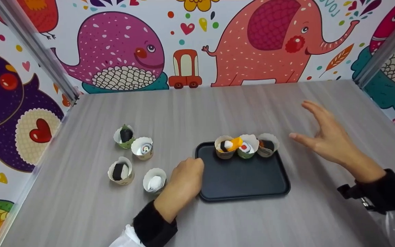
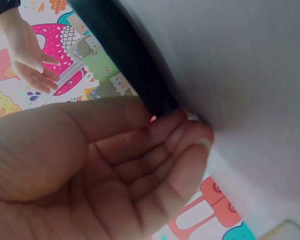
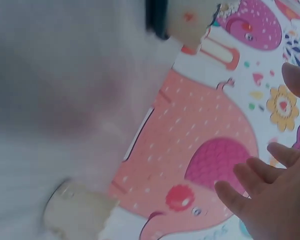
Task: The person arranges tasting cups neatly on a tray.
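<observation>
My left hand (image 1: 186, 178) grips the left edge of a dark rectangular tray (image 1: 245, 183); in the left wrist view the thumb and curled fingers (image 2: 160, 170) pinch the tray rim (image 2: 132, 55). Along the tray's far edge stand three paper cups: one with a white, black and orange sushi piece (image 1: 230, 144), a green one with a white-and-red roll (image 1: 245, 147), and one with a dark-topped piece (image 1: 267, 144). Raised to the right of the tray, my right hand (image 1: 331, 140) holds nothing, its fingers spread and thumb apart.
Left of the tray stand paper cups holding an eggplant-like piece (image 1: 126, 134), a round roll (image 1: 146, 148), a black-banded piece (image 1: 119, 171) and a white piece (image 1: 155, 183). A beige cup (image 3: 80, 212) shows in the right wrist view. Printed panels (image 1: 187, 41) border the table.
</observation>
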`<state>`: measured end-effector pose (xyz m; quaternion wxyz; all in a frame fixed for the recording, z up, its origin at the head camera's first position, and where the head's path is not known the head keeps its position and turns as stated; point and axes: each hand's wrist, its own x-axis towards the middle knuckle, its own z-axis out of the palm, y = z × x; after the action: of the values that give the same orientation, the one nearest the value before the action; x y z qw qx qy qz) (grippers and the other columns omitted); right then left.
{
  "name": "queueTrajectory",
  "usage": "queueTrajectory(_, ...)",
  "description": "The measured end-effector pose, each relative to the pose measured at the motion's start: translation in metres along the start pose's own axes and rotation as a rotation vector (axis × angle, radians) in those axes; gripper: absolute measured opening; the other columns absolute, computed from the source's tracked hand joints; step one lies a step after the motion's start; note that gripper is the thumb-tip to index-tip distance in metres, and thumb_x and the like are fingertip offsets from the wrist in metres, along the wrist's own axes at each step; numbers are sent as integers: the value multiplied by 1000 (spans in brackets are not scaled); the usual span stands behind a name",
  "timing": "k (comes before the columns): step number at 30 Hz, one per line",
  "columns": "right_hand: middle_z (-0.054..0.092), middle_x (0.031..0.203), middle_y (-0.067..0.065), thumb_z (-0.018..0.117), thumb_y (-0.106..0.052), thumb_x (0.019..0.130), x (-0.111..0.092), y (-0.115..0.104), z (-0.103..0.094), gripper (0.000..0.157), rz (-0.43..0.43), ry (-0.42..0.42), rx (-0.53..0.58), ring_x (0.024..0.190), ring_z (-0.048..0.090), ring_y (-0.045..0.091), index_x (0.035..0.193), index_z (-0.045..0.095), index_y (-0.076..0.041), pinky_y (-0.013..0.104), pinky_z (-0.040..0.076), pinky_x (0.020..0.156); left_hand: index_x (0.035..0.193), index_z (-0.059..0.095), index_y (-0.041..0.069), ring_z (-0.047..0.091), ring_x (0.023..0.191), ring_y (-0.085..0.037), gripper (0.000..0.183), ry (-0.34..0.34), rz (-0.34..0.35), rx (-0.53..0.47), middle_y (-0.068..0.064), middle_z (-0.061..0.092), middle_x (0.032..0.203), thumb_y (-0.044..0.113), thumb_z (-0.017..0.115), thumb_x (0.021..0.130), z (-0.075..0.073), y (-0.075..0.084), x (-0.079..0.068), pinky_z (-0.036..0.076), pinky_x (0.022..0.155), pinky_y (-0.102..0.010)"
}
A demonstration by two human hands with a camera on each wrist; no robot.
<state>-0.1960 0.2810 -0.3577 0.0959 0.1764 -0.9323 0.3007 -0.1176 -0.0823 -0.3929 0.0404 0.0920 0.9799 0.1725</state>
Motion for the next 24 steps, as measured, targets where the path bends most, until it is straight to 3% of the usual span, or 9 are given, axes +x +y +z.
queueTrajectory(11, 10, 170, 29, 84, -45, 85, -4, 67, -26, 113, 213, -43, -43, 152, 12, 56, 165, 17, -2, 83, 10, 110, 85, 68, 0, 72, 83, -38, 11, 20, 19, 16, -22, 71, 88, -10, 64, 90, -1, 0, -1, 58, 68, -50)
queueTrajectory(17, 13, 165, 39, 81, -48, 88, -8, 100, -31, 116, 303, -106, -19, 147, 17, 62, 164, 10, 4, 83, 17, 108, 84, 68, -2, 72, 79, -37, 12, 35, 31, 19, -22, 71, 85, -13, 68, 88, 0, 0, -2, 59, 64, -48)
queueTrajectory(24, 16, 158, 47, 78, -51, 91, -10, 118, -29, 119, 392, -252, 4, 139, 24, 65, 162, 5, 8, 84, 23, 104, 84, 67, -1, 72, 79, -37, 11, 36, 25, 25, -22, 71, 86, -12, 67, 88, 0, 0, -2, 59, 65, -50)
